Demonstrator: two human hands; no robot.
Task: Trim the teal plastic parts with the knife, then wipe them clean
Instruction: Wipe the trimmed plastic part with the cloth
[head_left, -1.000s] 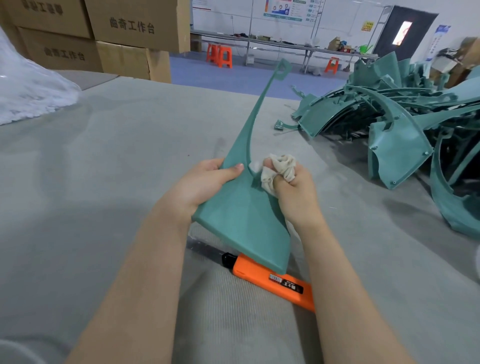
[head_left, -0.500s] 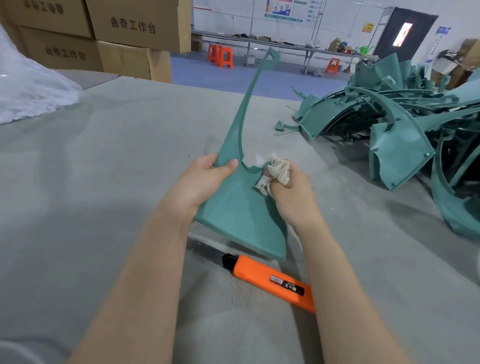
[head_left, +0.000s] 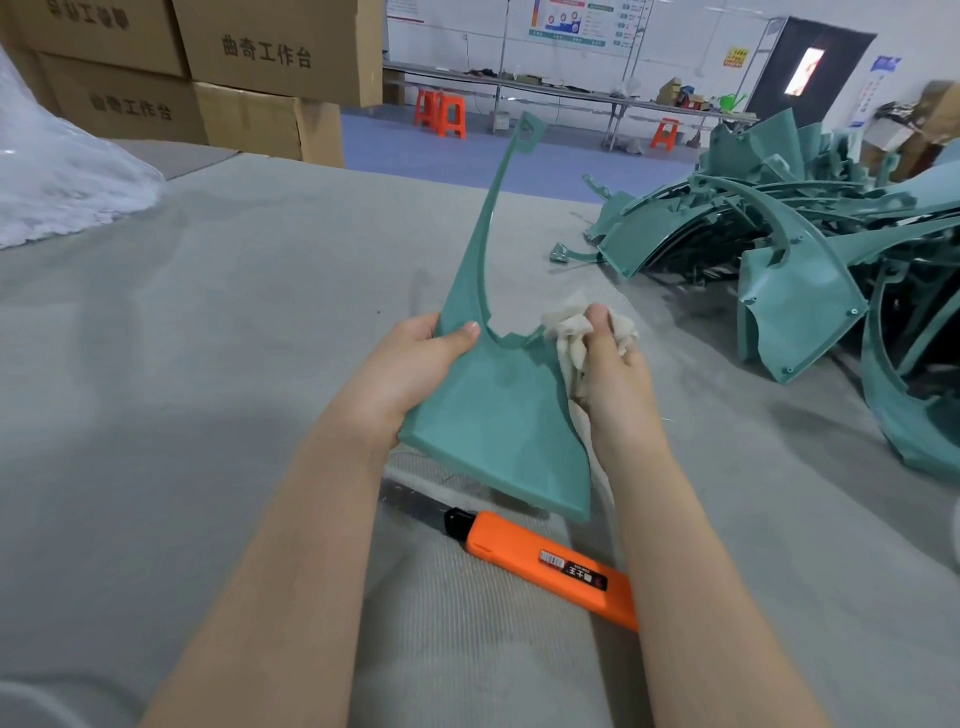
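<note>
Teal plastic part (head_left: 498, 415): one piece, a broad curved panel at the near end that narrows to a long thin arm rising toward the far side. It is held tilted, clear above the grey felt table (head_left: 234, 312), with its lower corner over the knife.

Left hand (head_left: 410, 369): grasps the panel's left edge, thumb across the front face, fingers behind.

Right hand (head_left: 613, 379): clenched round a bunched white cloth (head_left: 569, 325), which is pressed against the panel's right edge beside the notch.

Knife (head_left: 545, 564): orange utility type, lying on the table just under the part, between the two forearms. Its blade (head_left: 410, 501) is extended, tip toward the left forearm.

Pile of teal parts (head_left: 779, 249): on the table to the right, well apart from the hands.

Step in hand, as judged: wiping, with the trimming of this piece apparently finished.

Hazards, as judged:
- Exposed blade. Lowering the part or a forearm onto the table could meet the edge, because the blade is not retracted.
- Unsupported thin arm. Firm wiping pressure near the notch could flex or crack it, or twist the panel out of the single holding hand.
- Uneven notch rim. The cloth could snag there and shed lint, leaving the piece unclean.
- Trimmed edges. These may be sharp, and a finger slipping off the cloth could be nicked.
</note>
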